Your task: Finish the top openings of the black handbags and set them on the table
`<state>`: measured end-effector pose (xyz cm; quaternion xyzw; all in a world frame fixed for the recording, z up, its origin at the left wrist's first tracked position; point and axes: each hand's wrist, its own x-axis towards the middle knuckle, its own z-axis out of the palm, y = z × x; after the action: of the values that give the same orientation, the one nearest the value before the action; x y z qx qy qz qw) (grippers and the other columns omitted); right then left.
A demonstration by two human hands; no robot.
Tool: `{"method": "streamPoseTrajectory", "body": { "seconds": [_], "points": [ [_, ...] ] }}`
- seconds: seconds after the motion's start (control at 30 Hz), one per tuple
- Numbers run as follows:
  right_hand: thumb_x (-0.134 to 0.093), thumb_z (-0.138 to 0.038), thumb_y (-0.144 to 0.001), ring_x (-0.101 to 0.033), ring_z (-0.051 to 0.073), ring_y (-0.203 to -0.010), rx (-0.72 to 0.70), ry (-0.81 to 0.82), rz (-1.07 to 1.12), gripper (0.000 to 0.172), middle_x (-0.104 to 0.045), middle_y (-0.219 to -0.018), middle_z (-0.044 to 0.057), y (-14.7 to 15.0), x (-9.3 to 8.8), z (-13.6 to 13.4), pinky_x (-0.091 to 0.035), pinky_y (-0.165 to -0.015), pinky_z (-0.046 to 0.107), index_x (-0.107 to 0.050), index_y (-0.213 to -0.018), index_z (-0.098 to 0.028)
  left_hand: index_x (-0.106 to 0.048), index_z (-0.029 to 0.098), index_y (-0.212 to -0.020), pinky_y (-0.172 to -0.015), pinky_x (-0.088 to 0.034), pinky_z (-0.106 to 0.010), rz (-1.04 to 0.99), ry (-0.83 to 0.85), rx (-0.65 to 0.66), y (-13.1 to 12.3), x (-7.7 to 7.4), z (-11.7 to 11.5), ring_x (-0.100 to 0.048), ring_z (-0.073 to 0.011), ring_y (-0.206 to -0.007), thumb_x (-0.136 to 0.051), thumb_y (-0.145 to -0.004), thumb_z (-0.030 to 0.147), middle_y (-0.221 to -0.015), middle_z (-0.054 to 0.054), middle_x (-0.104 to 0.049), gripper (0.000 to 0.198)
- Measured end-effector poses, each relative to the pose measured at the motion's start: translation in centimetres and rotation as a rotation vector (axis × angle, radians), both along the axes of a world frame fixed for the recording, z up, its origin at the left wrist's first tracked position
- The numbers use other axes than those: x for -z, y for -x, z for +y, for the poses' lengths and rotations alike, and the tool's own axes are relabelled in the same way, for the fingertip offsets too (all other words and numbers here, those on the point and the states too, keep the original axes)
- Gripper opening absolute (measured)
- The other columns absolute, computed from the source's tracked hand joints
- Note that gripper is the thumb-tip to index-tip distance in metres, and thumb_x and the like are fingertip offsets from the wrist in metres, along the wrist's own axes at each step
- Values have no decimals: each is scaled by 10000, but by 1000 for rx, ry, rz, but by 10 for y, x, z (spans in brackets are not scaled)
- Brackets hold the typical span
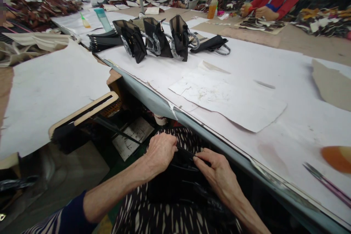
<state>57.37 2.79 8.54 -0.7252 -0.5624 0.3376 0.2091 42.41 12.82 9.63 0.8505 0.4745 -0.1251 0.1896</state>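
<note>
In the lap, under the desk edge: a black bag (178, 184) lies on the patterned skirt, seen from the head camera.
Left hand (160, 151): knuckles up, fingers curled down over the bag's top edge; its grip is clamped on the bag.
Right hand (219, 175): reaches in from the right, with thumb and fingertips pinched together on the same top edge, just beside the left hand.
Desk (153, 98): covered in white paper; its grey rim runs diagonally just above both hands.
Paper sheet (230, 97): loose and torn at the edges, lying flat on the middle of the desk.
Upright handbags (157, 36): three black ones stand in a row at the far end, with a fourth bag (211, 44) lying flat beside them.
Teal bottle (102, 18): stands behind a stack of black pieces (102, 40).
Thin tool (326, 182): lies at the right near a blurred orange thing (337, 157).
Co-worker's red sleeve (274, 2): at the far side, well apart, near an orange bottle (212, 7).
</note>
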Motion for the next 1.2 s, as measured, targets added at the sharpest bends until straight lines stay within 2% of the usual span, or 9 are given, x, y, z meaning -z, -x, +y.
{"method": "streamPoseTrajectory", "body": {
  "seconds": [0.23, 0.4, 0.57, 0.73, 0.87, 0.93, 1.0, 1.07, 1.2],
  "points": [
    [-404, -315, -825, -508, 135, -648, -23, 2, 17, 290, -551, -688, 0, -1, 1, 2, -341, -588, 256, -597, -636, -209, -603, 191, -691, -592, -369, -286, 12, -15, 20, -1, 6, 2, -603, -224, -737, -531, -750, 293, -719, -55, -650, 138],
    [-407, -309, -830, -513, 129, -660, -23, -6, 42, 288, -544, -695, -10, -1, 1, 2, -337, -587, 244, -583, -627, -207, -572, 213, -862, -599, -370, -285, -36, -79, 20, 1, 11, 2, -597, -226, -732, -526, -736, 248, -735, -42, -643, 139],
    [-412, -288, -831, -503, 120, -655, -54, -14, 90, 276, -537, -699, -13, -4, 1, 1, -339, -592, 241, -586, -635, -201, -641, 215, -695, -571, -338, -260, -21, 23, 81, 0, 12, 8, -583, -189, -695, -519, -720, 225, -685, -29, -645, 125],
    [-417, -320, -834, -470, 114, -611, -77, 36, 105, 312, -494, -663, -15, -16, -2, 0, -326, -563, 248, -556, -586, -190, -661, 218, -688, -582, -335, -261, -60, 54, 124, -4, 1, 11, -548, -176, -696, -539, -731, 229, -695, -14, -630, 131],
    [-434, -309, -825, -450, 104, -601, -109, 45, 157, 289, -467, -668, -23, -26, -10, -1, -323, -553, 240, -541, -587, -186, -655, 210, -680, -701, -344, -275, -129, 11, 174, -6, -12, 8, -501, -193, -865, -572, -734, 245, -886, -24, -600, 104],
    [-443, -304, -821, -452, 109, -612, -128, 38, 179, 280, -465, -667, -20, -30, -14, -3, -336, -569, 238, -555, -595, -185, -647, 202, -683, -726, -343, -262, -193, 58, 198, -5, -14, 7, -489, -177, -880, -572, -738, 233, -928, -9, -586, 98],
    [-454, -293, -816, -462, 112, -624, -136, 39, 201, 260, -470, -672, -18, -32, -16, -4, -349, -580, 236, -579, -615, -185, -637, 197, -696, -664, -347, -225, -262, 162, 210, -2, -12, 6, -499, -134, -756, -545, -752, 210, -777, 17, -583, 108],
    [-465, -282, -810, -482, 115, -643, -132, 47, 220, 220, -493, -696, -16, -33, -18, -6, -363, -593, 232, -610, -671, -192, -627, 192, -700, -578, -327, -204, -308, 243, 198, 1, -10, 6, -472, -106, -616, -521, -759, 199, -593, 42, -519, 121],
    [-467, -265, -804, -507, 123, -695, -122, 38, 154, 166, -534, -756, -14, -31, -21, -8, -376, -630, 234, -626, -784, -220, -617, 177, -646, -536, -296, -197, -345, 248, 163, 1, -13, 2, -449, -95, -560, -533, -738, 194, -517, 48, -482, 126]
  ]
}}
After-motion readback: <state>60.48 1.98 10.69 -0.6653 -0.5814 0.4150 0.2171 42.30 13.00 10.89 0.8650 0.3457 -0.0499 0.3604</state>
